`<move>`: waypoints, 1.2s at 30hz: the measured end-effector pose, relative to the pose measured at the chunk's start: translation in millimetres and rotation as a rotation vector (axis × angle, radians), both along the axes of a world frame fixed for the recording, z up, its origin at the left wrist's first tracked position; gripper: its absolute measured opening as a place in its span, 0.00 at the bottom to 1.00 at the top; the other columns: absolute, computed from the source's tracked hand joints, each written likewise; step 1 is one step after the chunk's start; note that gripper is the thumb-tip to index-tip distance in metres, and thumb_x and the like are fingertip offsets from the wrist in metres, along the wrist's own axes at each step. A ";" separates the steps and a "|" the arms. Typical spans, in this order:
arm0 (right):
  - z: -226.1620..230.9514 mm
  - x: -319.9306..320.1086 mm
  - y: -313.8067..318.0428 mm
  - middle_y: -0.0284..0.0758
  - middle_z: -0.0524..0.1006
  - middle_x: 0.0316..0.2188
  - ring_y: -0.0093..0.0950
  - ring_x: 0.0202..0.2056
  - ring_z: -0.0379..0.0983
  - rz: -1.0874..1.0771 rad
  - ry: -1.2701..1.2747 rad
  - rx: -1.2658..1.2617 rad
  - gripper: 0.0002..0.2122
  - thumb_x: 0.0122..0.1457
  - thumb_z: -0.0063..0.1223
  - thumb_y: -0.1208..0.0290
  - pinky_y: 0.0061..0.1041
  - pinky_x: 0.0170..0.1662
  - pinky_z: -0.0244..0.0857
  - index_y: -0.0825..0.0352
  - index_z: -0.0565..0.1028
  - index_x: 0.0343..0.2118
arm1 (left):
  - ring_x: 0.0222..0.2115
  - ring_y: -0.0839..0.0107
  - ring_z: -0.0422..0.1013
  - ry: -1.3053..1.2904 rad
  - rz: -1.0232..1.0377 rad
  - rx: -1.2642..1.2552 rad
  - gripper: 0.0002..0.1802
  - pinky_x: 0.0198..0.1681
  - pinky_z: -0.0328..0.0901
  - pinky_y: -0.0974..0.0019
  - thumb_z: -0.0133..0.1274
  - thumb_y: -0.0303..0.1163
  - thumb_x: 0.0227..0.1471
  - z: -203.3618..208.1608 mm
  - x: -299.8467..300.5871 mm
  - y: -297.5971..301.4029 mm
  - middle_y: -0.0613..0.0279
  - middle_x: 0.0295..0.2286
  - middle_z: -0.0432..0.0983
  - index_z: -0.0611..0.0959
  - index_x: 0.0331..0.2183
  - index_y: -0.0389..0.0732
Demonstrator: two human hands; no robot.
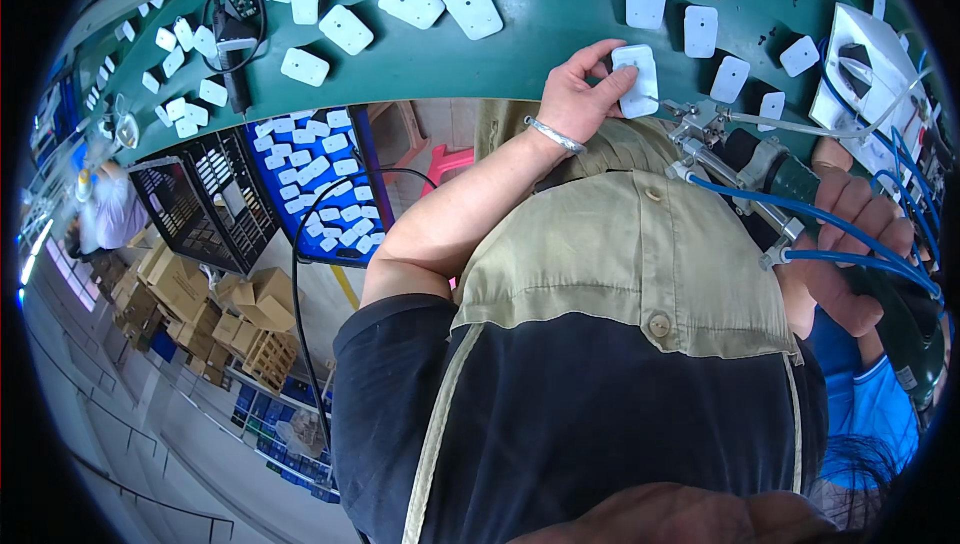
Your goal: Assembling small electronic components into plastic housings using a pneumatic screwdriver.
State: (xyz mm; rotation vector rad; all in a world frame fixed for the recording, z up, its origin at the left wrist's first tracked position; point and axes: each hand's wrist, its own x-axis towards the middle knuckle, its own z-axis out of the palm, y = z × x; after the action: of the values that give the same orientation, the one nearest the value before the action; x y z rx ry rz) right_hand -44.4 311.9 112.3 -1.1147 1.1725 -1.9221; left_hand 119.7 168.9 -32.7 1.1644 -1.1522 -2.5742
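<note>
My left hand (pixel 583 94), a metal bracelet at its wrist, pinches a small white plastic cover (pixel 640 94) between thumb and fingers. This cover is at the front edge of the green work surface, right by the metal tip of a bench press fitting (pixel 700 124). At the right, my right hand (pixel 855 219) is curled beside the press's dark green body (pixel 795 182). The blue hoses and press parts partly hide what its fingers grip. Several similar white covers (pixel 646 0) lie scattered on the green work surface (pixel 550 19).
Blue air hoses (pixel 850 219) cross in front of the press. A black corded screwdriver (pixel 235 69) lies at the left. Below the edge stand a blue tray (pixel 315 184) of white covers and a black crate (pixel 195 209). A person in blue (pixel 870 404) is behind at right.
</note>
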 end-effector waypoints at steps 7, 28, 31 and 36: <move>-3.2 4.9 -4.4 0.27 0.60 0.20 0.21 0.22 0.54 -0.127 -0.090 0.013 0.25 0.36 0.57 0.45 0.21 0.25 0.48 0.59 0.59 0.24 | 0.22 0.80 0.66 -0.058 -0.013 -0.217 0.20 0.22 0.66 0.76 0.53 0.29 0.43 -17.3 5.7 -6.3 0.69 0.23 0.66 0.71 0.41 0.38; 8.7 14.3 -8.6 0.23 0.64 0.20 0.17 0.20 0.56 -0.128 -0.108 0.013 0.21 0.38 0.54 0.49 0.17 0.25 0.46 0.58 0.66 0.32 | 0.25 0.76 0.69 -0.026 -0.056 0.008 0.21 0.26 0.69 0.73 0.52 0.31 0.44 -11.0 -0.4 1.9 0.65 0.25 0.67 0.69 0.42 0.38; 5.9 7.1 -7.9 0.27 0.63 0.24 0.21 0.23 0.59 0.028 -0.079 -0.032 0.26 0.40 0.57 0.50 0.22 0.26 0.51 0.59 0.60 0.37 | 0.29 0.74 0.70 -0.030 -0.082 0.008 0.21 0.30 0.70 0.70 0.51 0.31 0.45 -9.6 -0.4 1.3 0.64 0.28 0.68 0.68 0.43 0.39; 5.6 6.3 -14.3 0.27 0.63 0.23 0.22 0.22 0.60 0.036 -0.072 -0.039 0.24 0.40 0.57 0.50 0.22 0.26 0.52 0.58 0.60 0.34 | 0.28 0.74 0.70 -0.033 -0.081 -0.004 0.20 0.29 0.70 0.70 0.51 0.31 0.45 -5.7 -2.6 0.7 0.64 0.27 0.69 0.68 0.43 0.39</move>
State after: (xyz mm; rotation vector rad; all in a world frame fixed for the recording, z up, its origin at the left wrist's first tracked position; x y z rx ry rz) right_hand -38.1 297.6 117.9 -1.0710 1.0730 -1.9486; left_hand 117.2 169.6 -38.4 1.1869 -1.2363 -2.6199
